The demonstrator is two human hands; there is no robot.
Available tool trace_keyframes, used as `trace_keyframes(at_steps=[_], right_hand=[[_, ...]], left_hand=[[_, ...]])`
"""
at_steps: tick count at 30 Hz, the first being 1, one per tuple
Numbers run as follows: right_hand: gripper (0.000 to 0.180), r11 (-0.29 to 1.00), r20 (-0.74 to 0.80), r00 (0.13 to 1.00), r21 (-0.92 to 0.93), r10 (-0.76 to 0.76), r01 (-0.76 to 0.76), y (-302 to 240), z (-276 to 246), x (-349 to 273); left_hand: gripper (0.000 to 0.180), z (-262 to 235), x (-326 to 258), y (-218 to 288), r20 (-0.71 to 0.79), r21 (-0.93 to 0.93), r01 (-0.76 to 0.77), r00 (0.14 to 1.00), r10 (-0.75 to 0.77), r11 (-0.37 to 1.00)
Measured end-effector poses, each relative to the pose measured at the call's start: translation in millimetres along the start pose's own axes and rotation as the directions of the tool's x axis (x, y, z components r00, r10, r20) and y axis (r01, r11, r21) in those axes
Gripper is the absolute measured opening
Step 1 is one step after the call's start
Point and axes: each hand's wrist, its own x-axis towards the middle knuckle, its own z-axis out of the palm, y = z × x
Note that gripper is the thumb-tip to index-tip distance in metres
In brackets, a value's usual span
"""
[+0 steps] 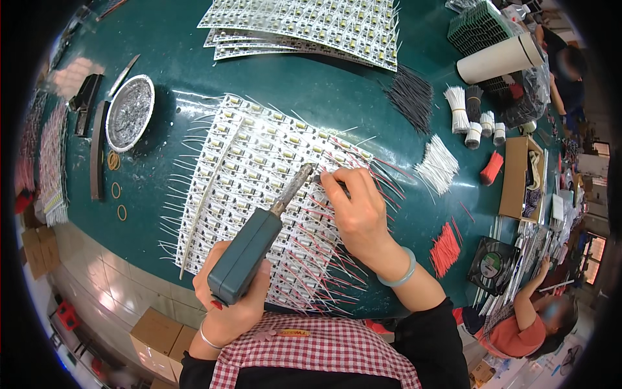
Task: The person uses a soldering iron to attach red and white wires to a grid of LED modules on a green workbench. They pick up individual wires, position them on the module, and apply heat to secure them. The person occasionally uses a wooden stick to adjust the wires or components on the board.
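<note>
Left hand [230,305], near edge of bench [162,84]: fingers wrapped fully round grey-green soldering iron [249,256], tip laid on white panel of small boards [259,175], mid-bench.
Right hand [359,211]: fingertips pinched shut on something thin and dark just beside the iron's tip; whether wire or tool, cannot tell.
Red wires [324,253]: fanned off panel's right and near edges; white wires along its left edge.
Round tin dish [129,111]: far left corner, well apart.
Loose red wire bundle [446,248]: right edge.
Handling note, as judgement: tip kept steady on one pad, wire end held flat against it, neighbouring wires kept off the hot barrel.
</note>
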Motion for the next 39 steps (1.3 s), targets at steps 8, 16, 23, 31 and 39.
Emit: trace_keyframes(at_steps=[8,16,23,31,39], right_hand=[[0.032,1.000,-0.043,0.999,0.018,-0.018,0.019,2.9,-0.1,-0.3],[0.034,0.991,-0.077,0.996,0.122,-0.051,0.060,-6.8,-9.0,-5.9],[0.036,0.991,-0.019,1.000,0.136,-0.014,0.016,-8.3,-2.1,-12.2],[0.035,0.996,0.003,1.000,0.092,-0.017,0.016,-8.1,-0.4,-11.2],[0.034,0.998,0.024,0.999,0.058,-0.040,0.038,-10.9,-2.7,-8.1]], left_hand=[[0.023,3.6,-2.5,1.8,-0.068,-0.053,0.001,0.998,-0.005,0.999],[0.021,-4.9,-9.4,3.4,-0.049,-0.029,0.064,0.997,-0.066,0.998],[0.020,-4.0,-15.6,0.8,-0.043,-0.115,0.116,0.992,-0.122,0.987],[0.019,-2.6,-18.7,-2.8,-0.003,-0.078,0.151,0.988,-0.152,0.985],[0.016,0.0,-16.0,-2.5,-0.017,0.007,0.081,0.997,-0.080,0.997]])
